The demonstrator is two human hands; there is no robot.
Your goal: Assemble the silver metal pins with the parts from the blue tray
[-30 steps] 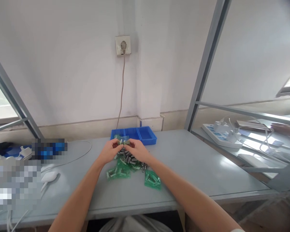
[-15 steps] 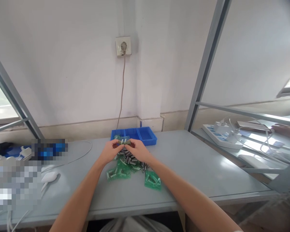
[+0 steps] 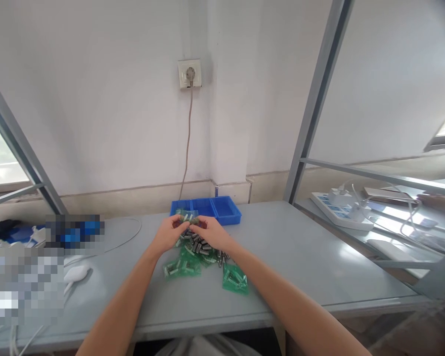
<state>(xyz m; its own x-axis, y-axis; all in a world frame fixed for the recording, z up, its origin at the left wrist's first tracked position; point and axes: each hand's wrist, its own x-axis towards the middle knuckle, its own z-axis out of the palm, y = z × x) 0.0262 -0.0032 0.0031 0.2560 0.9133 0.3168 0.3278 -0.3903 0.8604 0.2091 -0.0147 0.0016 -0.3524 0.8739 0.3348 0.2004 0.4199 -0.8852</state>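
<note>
The left hand (image 3: 167,234) and the right hand (image 3: 212,233) came together at the middle of the table, each pinching a small green bag (image 3: 189,217) between thumb and fingers, the two thumb tips close to one another. The bag was held up in front of the blue tray (image 3: 228,211), with short pale pieces showing through it; the view was too small to say for certain whether its mouth was open.

Just below the hands lay a heap of short metal cylinders (image 3: 200,247), partly over green plastic and partly hidden by the fingers. Nearer the person, to the left, a filled green packet (image 3: 183,268) lay flat, and another packet (image 3: 235,280) lay to the right, beside the right forearm. The tray, divided into compartments, stood behind the hands near the back of the grey table (image 3: 300,262).

Farther left, a white adapter (image 3: 77,273) rested on the tabletop with its cable. On the wall, a plug sat in the socket (image 3: 189,74), its cord (image 3: 189,136) hanging down behind the tray. Beyond the metal frame (image 3: 319,94) on the right, a white power strip (image 3: 335,212) held chargers.
</note>
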